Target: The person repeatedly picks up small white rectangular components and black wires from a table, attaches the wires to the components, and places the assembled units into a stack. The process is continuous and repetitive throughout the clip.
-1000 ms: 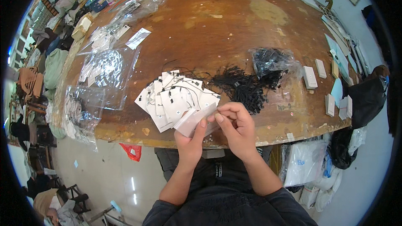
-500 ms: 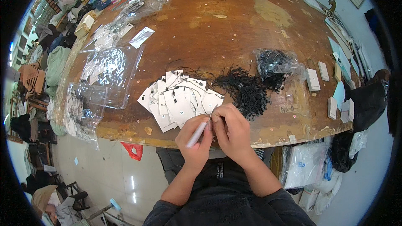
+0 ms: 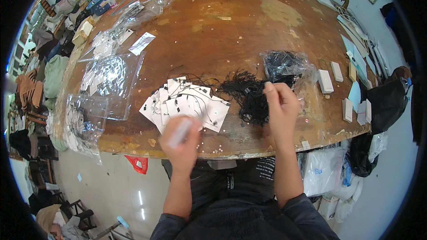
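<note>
My left hand (image 3: pixel 183 144), smeared by motion, is closed round a small stack of white hang tags (image 3: pixel 179 134) near the table's front edge. A fanned pile of white hang tags (image 3: pixel 178 106) with black strings lies just beyond it. To the right, my right hand (image 3: pixel 284 106) is raised at the edge of a bundle of black hang-tag strings (image 3: pixel 252 100), its thumb and forefinger drawn together. Whatever is between those fingertips, if anything, cannot be made out. Behind the bundle sits a clear plastic bag of black strings (image 3: pixel 287 66).
Clear plastic bags (image 3: pixel 113 86) holding white tags cover the table's left side. Small white boxes (image 3: pixel 325 82) stand at the right. Tiny round pieces (image 3: pixel 209 147) are scattered along the front of the wooden table (image 3: pixel 209 44). A wrapped white package (image 3: pixel 322 173) is below the right edge.
My hands have come apart. The left has moved left with the white tags, and the right has gone up and right to the black string bundle. The whole view has shifted slightly.
</note>
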The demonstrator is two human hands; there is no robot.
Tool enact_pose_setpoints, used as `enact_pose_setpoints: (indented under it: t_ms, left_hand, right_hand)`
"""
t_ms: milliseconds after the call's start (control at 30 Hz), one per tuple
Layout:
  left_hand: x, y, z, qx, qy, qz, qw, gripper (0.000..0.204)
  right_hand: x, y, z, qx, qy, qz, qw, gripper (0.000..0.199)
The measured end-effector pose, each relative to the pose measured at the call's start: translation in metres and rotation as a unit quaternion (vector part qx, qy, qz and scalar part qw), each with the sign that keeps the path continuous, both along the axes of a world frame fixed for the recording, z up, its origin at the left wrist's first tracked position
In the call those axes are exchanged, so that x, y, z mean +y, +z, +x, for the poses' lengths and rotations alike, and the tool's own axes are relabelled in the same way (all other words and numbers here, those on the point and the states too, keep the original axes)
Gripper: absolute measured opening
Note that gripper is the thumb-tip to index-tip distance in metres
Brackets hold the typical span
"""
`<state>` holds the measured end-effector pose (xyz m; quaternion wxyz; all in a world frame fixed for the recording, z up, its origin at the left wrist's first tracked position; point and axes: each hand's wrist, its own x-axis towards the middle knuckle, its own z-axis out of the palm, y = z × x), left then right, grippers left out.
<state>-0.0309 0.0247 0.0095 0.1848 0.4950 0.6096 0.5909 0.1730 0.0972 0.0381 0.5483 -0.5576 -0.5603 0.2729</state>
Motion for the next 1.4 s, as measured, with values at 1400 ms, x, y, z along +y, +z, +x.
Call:
enact_pose_setpoints:
  t_ms: [1400]
  left_hand:
    - [-0.011, -0.006, 0.041, -0.232, -0.419, -0.027, 0.878, 0.022]
  right_hand:
    - [-0.04, 0.004, 0.008, -0.083, 0.226, 0.084, 0.967, 0.011]
